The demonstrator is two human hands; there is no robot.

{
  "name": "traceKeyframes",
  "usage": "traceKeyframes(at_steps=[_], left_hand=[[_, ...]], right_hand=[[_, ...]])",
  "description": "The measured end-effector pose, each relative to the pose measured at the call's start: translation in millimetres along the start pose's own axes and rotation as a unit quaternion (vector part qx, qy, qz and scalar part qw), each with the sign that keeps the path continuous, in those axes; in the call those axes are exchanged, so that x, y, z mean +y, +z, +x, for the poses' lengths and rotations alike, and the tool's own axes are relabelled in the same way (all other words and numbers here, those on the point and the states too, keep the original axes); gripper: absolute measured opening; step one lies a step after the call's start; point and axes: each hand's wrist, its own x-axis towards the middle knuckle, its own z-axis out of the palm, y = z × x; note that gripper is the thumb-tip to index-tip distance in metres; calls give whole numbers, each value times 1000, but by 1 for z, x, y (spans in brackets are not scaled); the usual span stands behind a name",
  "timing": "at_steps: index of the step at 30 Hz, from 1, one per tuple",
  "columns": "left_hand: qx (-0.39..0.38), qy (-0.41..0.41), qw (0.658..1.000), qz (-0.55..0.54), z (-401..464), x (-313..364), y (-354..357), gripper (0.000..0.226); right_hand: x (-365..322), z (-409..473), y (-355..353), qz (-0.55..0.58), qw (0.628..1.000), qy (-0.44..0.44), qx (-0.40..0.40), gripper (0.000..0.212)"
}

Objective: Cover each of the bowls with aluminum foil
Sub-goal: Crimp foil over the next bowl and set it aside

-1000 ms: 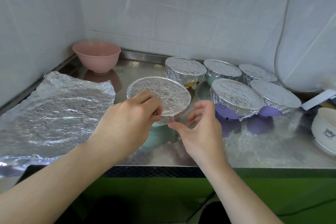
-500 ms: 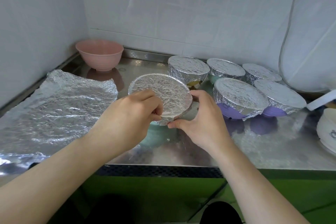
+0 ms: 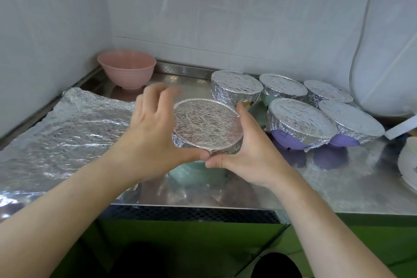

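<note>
**Foil-topped bowl between both hands at the counter's front**

From the head camera I see the green bowl [image 3: 198,169] standing on the steel counter [image 3: 338,187] near its front edge, its mouth sealed under a crinkled foil cover [image 3: 206,127] folded down around the rim. My right hand [image 3: 250,153] cups the bowl's right side, thumb along the near edge of the foil and fingers wrapped behind the far rim, so it grips the covered bowl. My left hand [image 3: 151,133] sits at the bowl's left side with its thumb touching the foil at the near edge beside the right thumb; its fingers are spread and raised above the rim, motion-blurred, holding nothing.

To the left a loose foil sheet [image 3: 67,133] lies flat and wrinkled on the counter. In the back left corner stands a pink bowl [image 3: 126,69], uncovered. Behind and to the right of the green bowl is a cluster of five covered bowls [image 3: 300,119], close together; the two nearest show purple below the foil. A white bowl [image 3: 408,165] is cut off at the right edge
</note>
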Motion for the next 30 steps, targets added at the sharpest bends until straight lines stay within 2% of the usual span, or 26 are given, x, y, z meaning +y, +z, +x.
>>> traceKeyframes(at_steps=[2,4,13,20,23,27,30], left_hand=[[-44,-102,990,-84,2,0,5,151],[-72,-149,973,-160,3,-7,13,150],[-14,-135,975,-176,0,-12,25,120],[-72,-119,975,-172,5,-23,15,111],[-68,-106,982,-144,4,-23,12,107],[-60,-105,984,-132,4,-24,14,109],[-88,-105,978,-157,7,-30,12,115]], right_hand=[[2,0,0,19,1000,5,-1,159],[1,0,0,34,999,11,4,160],[1,-3,6,35,998,12,48,146],[-2,-7,2,-33,999,2,22,144],[-2,-8,4,-73,997,-11,25,143],[-5,-6,4,-98,995,-12,23,144],[-6,-6,3,-114,993,-12,14,146]])
